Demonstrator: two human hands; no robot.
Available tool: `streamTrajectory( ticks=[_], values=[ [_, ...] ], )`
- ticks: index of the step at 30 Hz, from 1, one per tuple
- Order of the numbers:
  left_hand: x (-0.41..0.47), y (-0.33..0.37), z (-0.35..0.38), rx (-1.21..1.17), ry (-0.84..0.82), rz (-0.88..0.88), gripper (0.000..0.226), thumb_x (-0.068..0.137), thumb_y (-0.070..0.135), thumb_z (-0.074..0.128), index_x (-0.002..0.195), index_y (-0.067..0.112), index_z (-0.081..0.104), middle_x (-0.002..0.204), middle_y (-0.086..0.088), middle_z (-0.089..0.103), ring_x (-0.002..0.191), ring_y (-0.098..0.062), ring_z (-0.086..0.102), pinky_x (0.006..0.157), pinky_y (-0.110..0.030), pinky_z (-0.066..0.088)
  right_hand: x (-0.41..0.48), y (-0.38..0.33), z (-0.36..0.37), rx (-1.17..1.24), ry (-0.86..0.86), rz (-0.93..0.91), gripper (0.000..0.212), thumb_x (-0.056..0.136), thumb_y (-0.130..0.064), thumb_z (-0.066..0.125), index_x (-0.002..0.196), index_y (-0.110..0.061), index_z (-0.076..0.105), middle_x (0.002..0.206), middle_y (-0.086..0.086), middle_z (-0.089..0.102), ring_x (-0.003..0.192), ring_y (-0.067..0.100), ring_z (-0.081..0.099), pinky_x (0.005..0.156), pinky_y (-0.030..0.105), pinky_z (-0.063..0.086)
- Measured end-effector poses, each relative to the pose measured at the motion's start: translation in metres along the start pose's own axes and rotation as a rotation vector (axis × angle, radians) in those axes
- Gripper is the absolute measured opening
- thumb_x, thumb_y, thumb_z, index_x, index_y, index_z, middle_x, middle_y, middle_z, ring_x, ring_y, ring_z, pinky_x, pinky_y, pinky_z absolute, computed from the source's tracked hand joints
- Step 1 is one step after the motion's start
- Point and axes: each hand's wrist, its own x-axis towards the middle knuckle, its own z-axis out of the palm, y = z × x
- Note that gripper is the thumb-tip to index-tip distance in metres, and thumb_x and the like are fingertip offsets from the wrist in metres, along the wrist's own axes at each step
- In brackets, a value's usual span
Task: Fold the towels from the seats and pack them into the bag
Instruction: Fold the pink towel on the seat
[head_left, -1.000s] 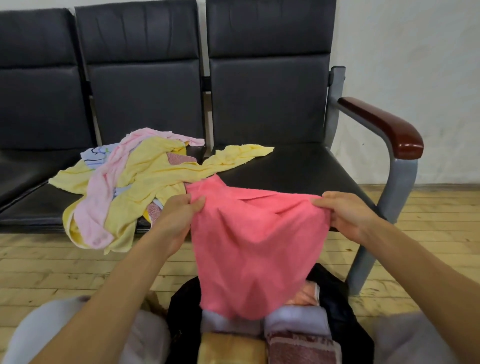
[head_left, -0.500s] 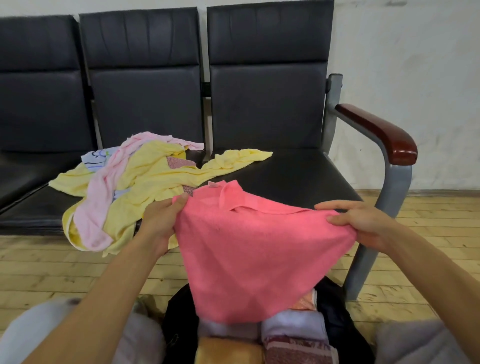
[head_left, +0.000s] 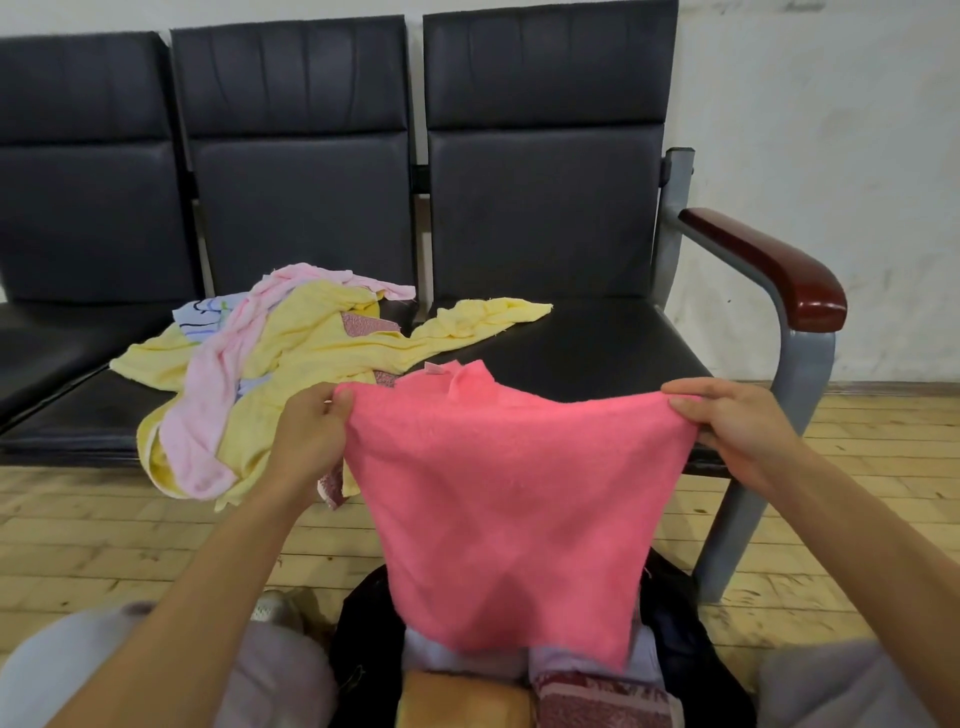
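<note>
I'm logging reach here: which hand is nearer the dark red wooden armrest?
Right. The right hand, pinching the pink terry towel, is below and left of the dark red armrest; the left hand holds the towel's opposite corner, farther left.

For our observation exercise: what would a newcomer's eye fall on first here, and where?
First the pink towel, held spread mid-frame, the left hand and right hand each pinching a top corner. Next the heap of yellow and pale pink towels on the black seats, behind and to the left. Under the pink towel, a black bag on the floor holds folded towels.
</note>
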Motion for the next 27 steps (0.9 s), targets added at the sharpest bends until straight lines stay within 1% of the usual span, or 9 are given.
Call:
streamTrajectory(
  ticks=[3, 9, 13, 16, 18, 20, 22, 24, 27],
  values=[
    [-0.003, 0.005, 0.005, -0.035, 0.034, 0.002, 0.010, 0.098, 0.022, 0.054, 0.107, 0.017, 0.057, 0.086, 0.004, 0.056, 0.075, -0.012, 0.051, 0.070, -0.035, 0.043, -0.002, 0.002, 0.000, -0.216, -0.011, -0.114, 0.022, 0.090, -0.003, 0.062, 0.088, -0.021, 0.073, 0.104, -0.002, 0.068, 0.103, 0.015, 0.060, 0.086, 0.029, 0.050],
    [-0.005, 0.014, 0.006, -0.311, -0.066, -0.145, 0.014, 0.096, 0.019, 0.058, 0.094, 0.015, 0.071, 0.110, 0.004, 0.063, 0.094, -0.009, 0.056, 0.075, -0.028, 0.047, -0.001, -0.006, -0.003, -0.702, -0.222, -0.237, 0.036, 0.076, -0.010, 0.080, 0.106, -0.025, 0.068, 0.105, -0.009, 0.061, 0.101, 0.011, 0.054, 0.087, 0.030, 0.044],
    [-0.010, 0.013, 0.000, -0.080, -0.284, -0.010, 0.014, 0.088, 0.012, 0.068, 0.097, 0.022, 0.071, 0.107, 0.001, 0.065, 0.094, -0.010, 0.061, 0.079, -0.022, 0.051, 0.010, 0.001, -0.004, -1.020, -0.107, -0.392, 0.025, 0.083, 0.003, 0.059, 0.098, -0.012, 0.071, 0.091, 0.008, 0.066, 0.091, 0.026, 0.061, 0.076, 0.033, 0.048],
    [-0.009, 0.006, 0.001, 0.386, -0.315, 0.095, 0.015, 0.088, 0.013, 0.069, 0.101, 0.019, 0.071, 0.100, 0.001, 0.065, 0.080, -0.021, 0.064, 0.079, -0.034, 0.053, 0.014, 0.007, -0.006, -1.018, -0.037, -0.440, 0.021, 0.092, 0.000, 0.052, 0.084, -0.008, 0.070, 0.081, 0.010, 0.061, 0.087, 0.027, 0.057, 0.071, 0.034, 0.045],
    [-0.009, 0.004, 0.004, 0.592, -0.292, 0.197, 0.017, 0.094, 0.013, 0.060, 0.080, 0.011, 0.068, 0.073, -0.006, 0.058, 0.057, -0.020, 0.052, 0.064, -0.032, 0.045, 0.013, 0.010, -0.001, -0.965, -0.027, -0.440, 0.023, 0.094, -0.002, 0.050, 0.077, -0.003, 0.065, 0.079, 0.009, 0.057, 0.088, 0.025, 0.053, 0.068, 0.029, 0.041],
    [-0.007, 0.000, 0.006, 0.621, -0.237, 0.245, 0.038, 0.097, 0.016, 0.056, 0.060, 0.011, 0.054, 0.069, -0.006, 0.042, 0.056, -0.021, 0.043, 0.061, -0.035, 0.043, 0.009, 0.012, 0.006, -0.822, -0.043, -0.422, 0.021, 0.096, -0.004, 0.048, 0.082, -0.001, 0.063, 0.088, 0.003, 0.059, 0.092, 0.023, 0.055, 0.074, 0.020, 0.040],
    [-0.006, 0.001, 0.009, 0.587, -0.162, 0.269, 0.028, 0.098, 0.017, 0.054, 0.075, 0.005, 0.064, 0.098, -0.009, 0.047, 0.082, -0.024, 0.054, 0.080, -0.037, 0.047, 0.001, 0.013, 0.012, -0.602, -0.072, -0.307, 0.017, 0.101, -0.013, 0.045, 0.097, -0.008, 0.061, 0.104, -0.004, 0.058, 0.101, 0.019, 0.054, 0.093, 0.031, 0.042],
    [-0.006, 0.005, 0.013, 0.529, -0.162, 0.271, 0.025, 0.100, 0.016, 0.050, 0.098, -0.003, 0.065, 0.119, -0.009, 0.050, 0.108, -0.025, 0.052, 0.086, -0.028, 0.038, -0.005, 0.014, 0.018, -0.410, -0.118, -0.224, 0.019, 0.102, -0.018, 0.042, 0.096, -0.012, 0.060, 0.097, 0.001, 0.062, 0.096, 0.024, 0.059, 0.091, 0.044, 0.047],
    [-0.015, 0.018, 0.020, 0.404, -0.168, 0.185, 0.024, 0.102, 0.022, 0.042, 0.095, 0.006, 0.058, 0.087, 0.000, 0.057, 0.087, -0.023, 0.052, 0.062, -0.028, 0.032, -0.010, 0.010, 0.026, -0.352, -0.171, -0.176, 0.021, 0.102, -0.018, 0.043, 0.092, -0.015, 0.061, 0.087, 0.002, 0.060, 0.083, 0.020, 0.057, 0.079, 0.040, 0.049]
  ],
)
